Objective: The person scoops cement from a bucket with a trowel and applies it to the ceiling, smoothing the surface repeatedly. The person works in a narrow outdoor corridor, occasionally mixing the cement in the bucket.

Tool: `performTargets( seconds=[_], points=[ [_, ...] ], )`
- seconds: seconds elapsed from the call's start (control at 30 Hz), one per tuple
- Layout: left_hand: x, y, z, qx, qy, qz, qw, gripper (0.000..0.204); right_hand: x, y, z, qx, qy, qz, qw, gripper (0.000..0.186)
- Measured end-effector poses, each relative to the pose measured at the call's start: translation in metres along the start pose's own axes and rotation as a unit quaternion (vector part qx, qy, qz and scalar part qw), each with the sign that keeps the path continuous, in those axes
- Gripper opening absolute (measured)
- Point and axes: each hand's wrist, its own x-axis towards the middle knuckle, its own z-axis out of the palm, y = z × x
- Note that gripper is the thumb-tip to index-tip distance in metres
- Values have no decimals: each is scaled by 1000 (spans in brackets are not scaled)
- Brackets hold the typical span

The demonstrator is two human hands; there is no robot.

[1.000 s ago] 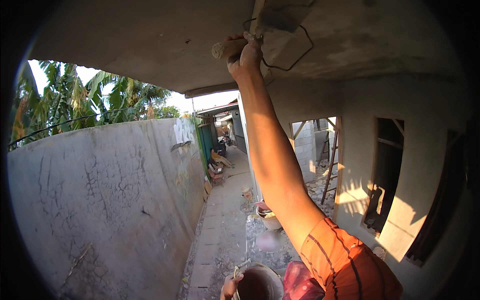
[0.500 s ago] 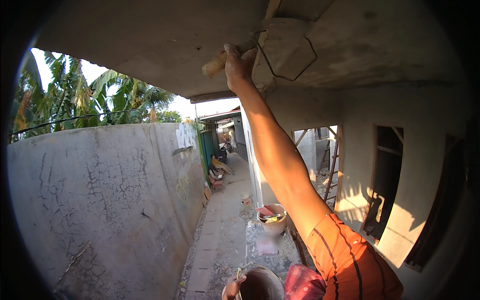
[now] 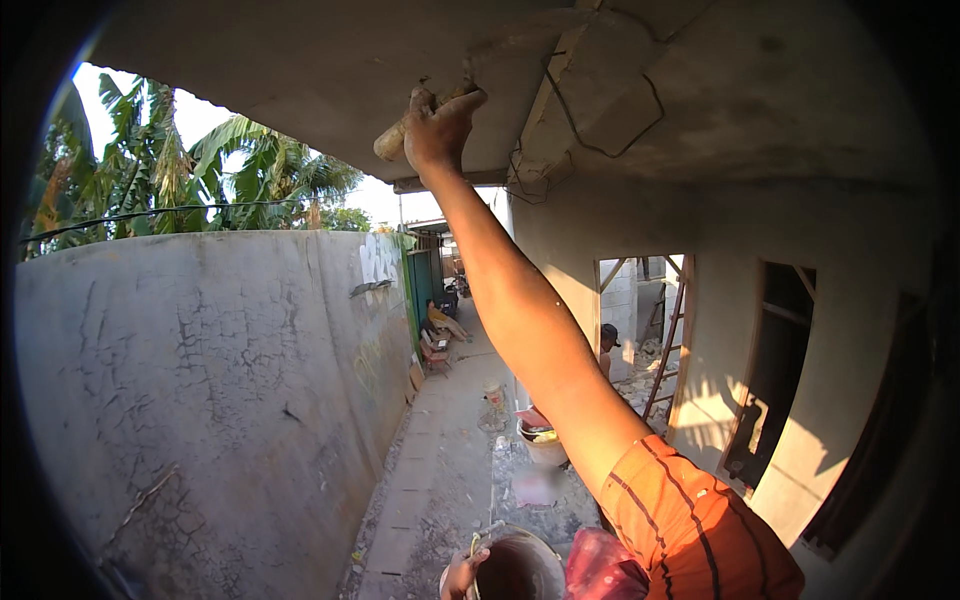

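Observation:
My right arm reaches up to the underside of the concrete ceiling (image 3: 300, 95). My right hand (image 3: 437, 128) is closed around a pale, dirt-caked cylindrical tool (image 3: 390, 143), its far part partly hidden by the fingers. Just right of it are a ceiling beam (image 3: 550, 90) and a bent dark wire (image 3: 655, 95). Down at the lower edge, my left hand (image 3: 463, 570) grips a bucket (image 3: 550, 560) by its rim or handle. Its inside is dark and shadowed.
A cracked wall (image 3: 200, 370) borders a narrow path (image 3: 430, 420). Someone sits along it (image 3: 445, 322); another person (image 3: 606, 342) is at the doorway. Below are a second bucket (image 3: 545, 450) and a small pail (image 3: 493, 397). A ladder (image 3: 668, 350) leans in the doorway.
My right hand has shifted left along the ceiling with the tool, away from the beam and wire. A person has appeared in the doorway. My left hand still holds the bucket.

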Motion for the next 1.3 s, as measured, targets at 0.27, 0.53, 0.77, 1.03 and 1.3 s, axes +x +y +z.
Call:
performTargets(
  seconds=[0.27,0.53,0.77,1.03,1.3],
  points=[
    [-19,28,6,14,-9,37,999,31,-7,-26,-43,321,39,166,932,22],
    [-2,21,-22,81,-5,-4,997,32,72,-9,-71,508,-18,290,811,11],
    [-10,36,-9,108,15,58,992,33,60,-43,-49,419,-39,200,885,13],
    [-11,26,-13,52,8,46,998,36,48,-78,-35,249,-22,104,963,32],
    [30,-16,-22,-26,-24,45,998,33,45,-51,-15,24,25,-34,999,43]
  ],
)
